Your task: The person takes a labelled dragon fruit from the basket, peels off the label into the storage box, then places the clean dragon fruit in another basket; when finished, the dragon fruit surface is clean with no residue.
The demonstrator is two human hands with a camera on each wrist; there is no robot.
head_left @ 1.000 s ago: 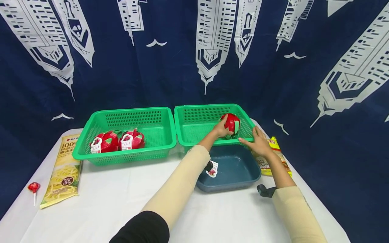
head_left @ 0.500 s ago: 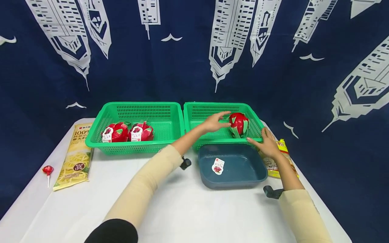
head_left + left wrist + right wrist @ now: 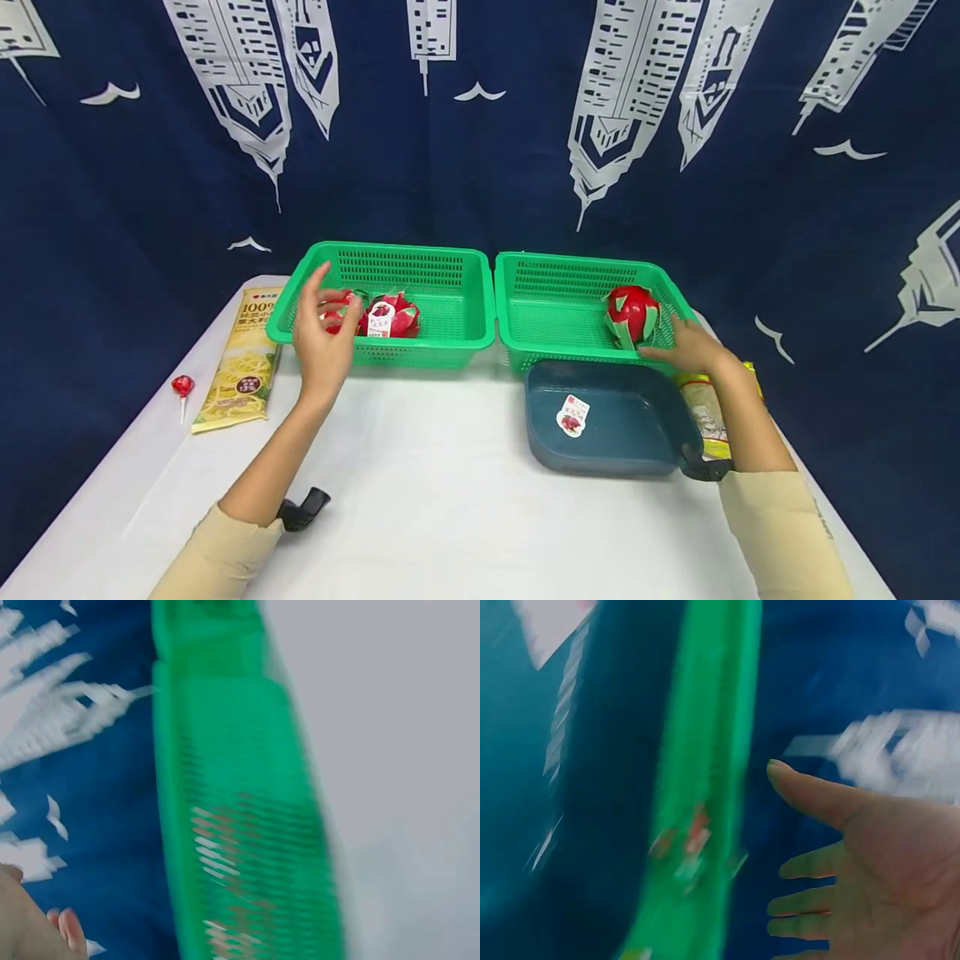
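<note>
In the head view my left hand [image 3: 322, 342] is over the front left part of the left green basket [image 3: 450, 354], fingers spread and slightly bent, holding nothing. Behind its fingers lies one red dragon fruit [image 3: 333, 317], partly hidden; another dragon fruit [image 3: 393, 317] with a white label sits beside it. My right hand [image 3: 690, 346] is at the front right corner of the right green basket [image 3: 517, 350]. Its fingers are straight and spread in the right wrist view. Inside that basket, just left of this hand, rests a red dragon fruit [image 3: 632, 312] with green scales.
A dark blue tub [image 3: 607, 462] with a loose label sticker [image 3: 573, 416] inside stands before the right basket. Right of it lies a yellow bag [image 3: 708, 417], partly behind my right arm. A pasta packet [image 3: 243, 358] and a red lollipop [image 3: 182, 386] lie at the left.
My left hand let go of the dragon fruit in the right basket and swung left to the left basket. My right hand stayed by the right basket's corner. The head view turned left.
</note>
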